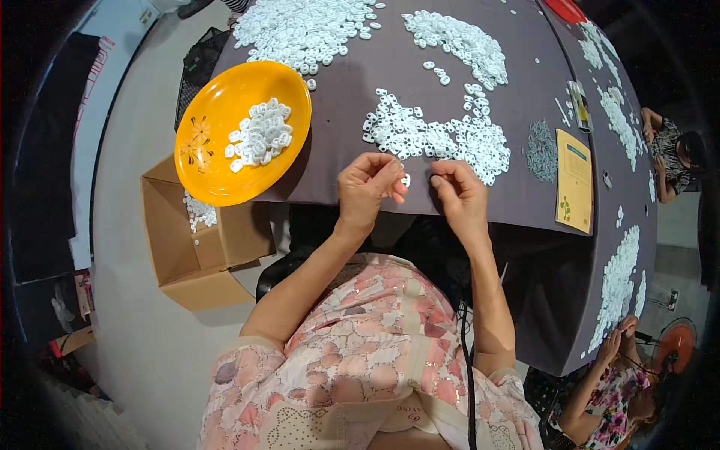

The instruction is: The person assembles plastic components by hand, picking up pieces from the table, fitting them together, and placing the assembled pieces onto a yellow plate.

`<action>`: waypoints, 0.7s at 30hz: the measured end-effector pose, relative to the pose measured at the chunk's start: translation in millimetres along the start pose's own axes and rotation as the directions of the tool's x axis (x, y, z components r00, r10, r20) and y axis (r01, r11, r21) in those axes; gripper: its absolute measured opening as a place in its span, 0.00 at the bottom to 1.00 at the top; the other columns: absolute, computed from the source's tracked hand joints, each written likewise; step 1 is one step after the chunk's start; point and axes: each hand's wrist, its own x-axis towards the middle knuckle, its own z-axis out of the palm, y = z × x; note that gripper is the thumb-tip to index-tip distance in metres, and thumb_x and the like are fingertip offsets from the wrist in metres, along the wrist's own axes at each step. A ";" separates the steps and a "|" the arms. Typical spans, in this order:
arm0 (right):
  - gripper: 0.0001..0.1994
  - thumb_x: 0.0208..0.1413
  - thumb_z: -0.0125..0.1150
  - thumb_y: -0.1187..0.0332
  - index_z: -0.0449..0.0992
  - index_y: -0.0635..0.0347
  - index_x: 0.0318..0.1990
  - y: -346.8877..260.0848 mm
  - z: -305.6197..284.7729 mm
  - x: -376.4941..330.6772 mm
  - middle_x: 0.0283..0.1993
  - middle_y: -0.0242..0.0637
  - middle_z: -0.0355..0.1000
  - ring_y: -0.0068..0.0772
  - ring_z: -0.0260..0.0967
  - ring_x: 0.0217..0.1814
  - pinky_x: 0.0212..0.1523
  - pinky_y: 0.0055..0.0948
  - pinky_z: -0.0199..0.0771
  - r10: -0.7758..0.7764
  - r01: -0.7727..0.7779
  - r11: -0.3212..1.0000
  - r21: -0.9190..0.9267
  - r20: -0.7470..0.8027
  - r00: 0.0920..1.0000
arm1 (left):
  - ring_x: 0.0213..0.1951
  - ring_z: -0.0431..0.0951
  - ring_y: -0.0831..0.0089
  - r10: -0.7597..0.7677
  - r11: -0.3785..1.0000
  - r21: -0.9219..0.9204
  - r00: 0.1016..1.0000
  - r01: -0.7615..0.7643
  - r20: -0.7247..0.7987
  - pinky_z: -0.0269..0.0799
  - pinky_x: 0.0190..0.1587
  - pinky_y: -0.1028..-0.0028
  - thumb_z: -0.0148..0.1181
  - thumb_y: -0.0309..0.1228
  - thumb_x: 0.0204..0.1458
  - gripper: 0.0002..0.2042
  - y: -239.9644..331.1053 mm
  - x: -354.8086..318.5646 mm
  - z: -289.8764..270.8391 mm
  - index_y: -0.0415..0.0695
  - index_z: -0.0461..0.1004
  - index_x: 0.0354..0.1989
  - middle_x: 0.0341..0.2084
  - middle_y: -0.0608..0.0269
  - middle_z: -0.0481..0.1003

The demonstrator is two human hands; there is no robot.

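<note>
Just over the table's near edge, my left hand (366, 189) is closed in a pinch, with a small white plastic piece (406, 180) at its fingertips. My right hand (460, 196) is beside it, thumb and fingers drawn together; whatever they hold is too small to make out. Beyond both hands lies a heap of white plastic pieces with dark holes (394, 129). A second cluster of white pieces (484, 150) adjoins it on the right. To the left, a yellow-orange bowl (206, 94) holds a mound of white pieces (262, 133).
Larger white heaps (300, 30) cover the far table. At right are a pile of thin grey pins (541, 152) and a yellow booklet (573, 180). A cardboard box (171, 240) stands below the bowl. Two people sit along the right side, one's hands (619, 337) near white pieces.
</note>
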 end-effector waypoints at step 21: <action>0.04 0.54 0.54 0.73 0.73 0.62 0.34 -11.6 22.3 12.4 0.25 0.41 0.69 0.37 0.69 0.24 0.25 0.30 0.67 -0.203 0.206 0.950 -0.235 0.037 0.979 | 0.23 0.74 0.78 0.013 0.999 0.048 0.996 -0.017 0.083 0.72 0.23 0.80 0.56 0.24 0.52 0.05 1.7 1.8 -7.8 0.35 0.71 0.34 0.26 0.59 0.75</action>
